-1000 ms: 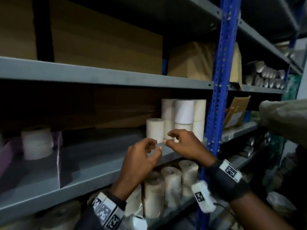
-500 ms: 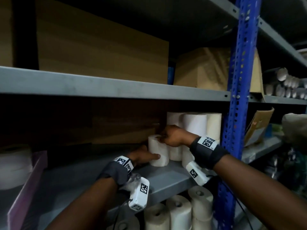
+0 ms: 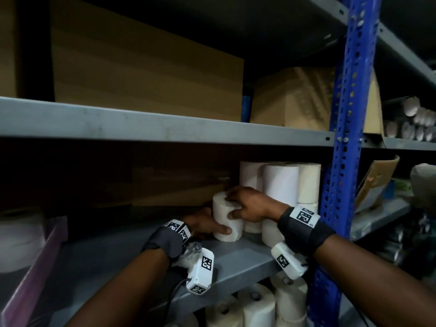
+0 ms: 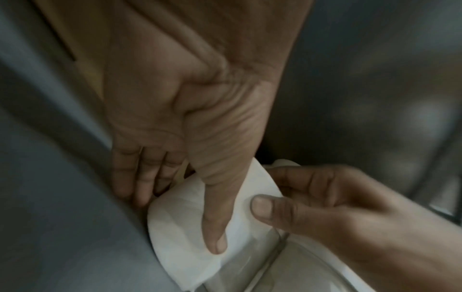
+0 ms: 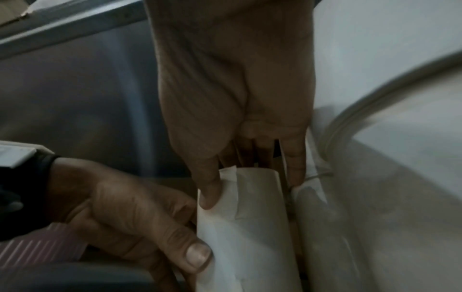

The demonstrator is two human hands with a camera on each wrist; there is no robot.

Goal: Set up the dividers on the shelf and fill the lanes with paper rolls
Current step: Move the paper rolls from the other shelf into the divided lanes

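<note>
A small white paper roll [image 3: 227, 220] stands upright on the grey shelf [image 3: 238, 263], just left of a stack of bigger white rolls [image 3: 280, 182]. My left hand [image 3: 207, 226] grips the roll low on its left side, thumb across the front and fingers behind it. In the left wrist view, that thumb lies on the paper roll [image 4: 180, 227]. My right hand [image 3: 245, 206] grips the roll from the top and right, its thumb on the front. The right wrist view shows the paper roll [image 5: 250, 227] between both hands. A purple divider [image 3: 35, 267] leans at the shelf's left.
A wide roll [image 3: 18, 241] sits at the far left beside the divider. A blue upright post [image 3: 339, 185] bounds the shelf on the right. More rolls [image 3: 257, 308] stand on the shelf below. Cardboard boxes [image 3: 146, 79] fill the shelf above. Bare shelf lies between divider and roll.
Both hands have moved from the shelf's front edge, where they held nothing, in to the small roll and taken hold of it. The head view has moved closer.
</note>
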